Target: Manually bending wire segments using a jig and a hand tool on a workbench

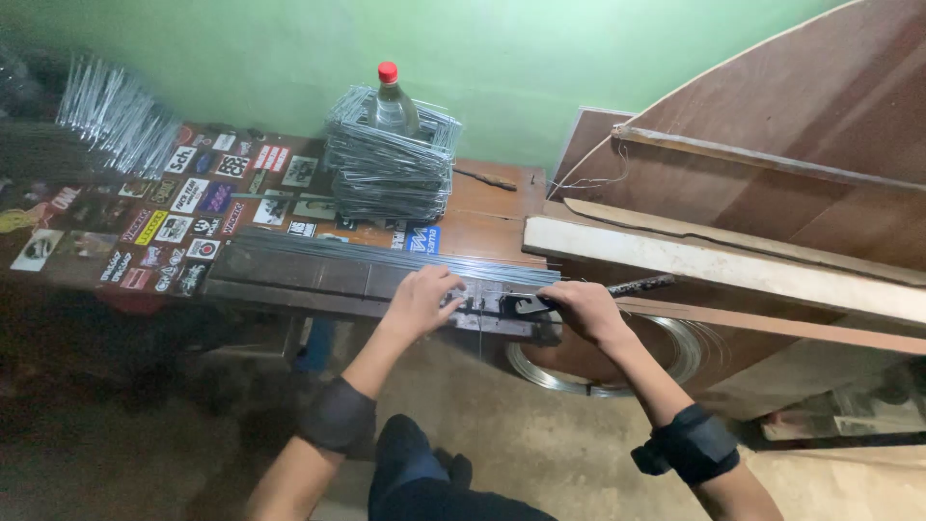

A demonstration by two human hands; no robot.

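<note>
My left hand rests palm down on a bundle of thin straight steel wires lying along a dark metal bar at the workbench's front edge. My right hand is closed around the black lever handle of a small metal bending jig fixed to the bar's right end. A single thin wire hangs down from the jig between my hands. Both forearms wear black bands.
A stack of bent square wire frames stands on the sticker-covered bench, with a red-capped bottle behind it. Loose wire rods lie far left. Plywood boards lean at right; a wire coil sits on the floor below.
</note>
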